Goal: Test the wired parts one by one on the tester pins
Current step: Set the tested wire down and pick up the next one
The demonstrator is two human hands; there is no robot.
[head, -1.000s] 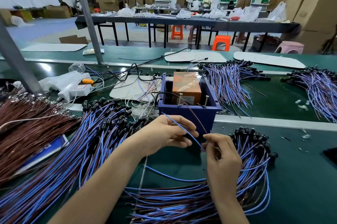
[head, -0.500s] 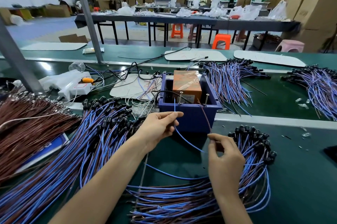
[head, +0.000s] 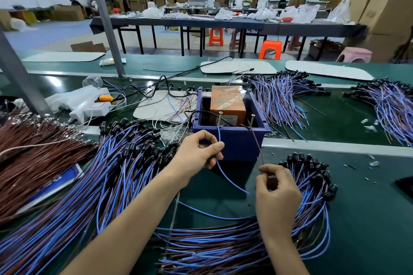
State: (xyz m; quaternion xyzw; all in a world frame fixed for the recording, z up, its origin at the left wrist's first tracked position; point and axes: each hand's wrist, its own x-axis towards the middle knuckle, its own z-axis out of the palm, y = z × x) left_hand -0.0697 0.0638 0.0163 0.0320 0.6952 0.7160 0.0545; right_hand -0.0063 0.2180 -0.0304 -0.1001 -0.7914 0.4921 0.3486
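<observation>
The tester is a dark blue box (head: 237,142) holding an orange block (head: 226,101), with two upright metal pins, left pin (head: 220,118) and right pin (head: 252,121), at its front edge. My left hand (head: 197,153) pinches a blue wire (head: 221,167), whose tip rises toward the left pin. My right hand (head: 276,189) pinches a brown wire (head: 257,142) that slants up to the right pin. Both wires belong to one part from the pile (head: 257,236) under my right wrist.
A large blue-and-brown wire bundle (head: 89,185) lies left of my arm, with brown wires (head: 29,154) beyond it. More bundles (head: 281,98) sit behind the box and at far right (head: 393,107). A white power strip (head: 89,107) and cables lie at back left.
Both hands moved up and forward toward the tester. The blue wire end swung upright to the left pin, and the brown wire end reached the right pin.
</observation>
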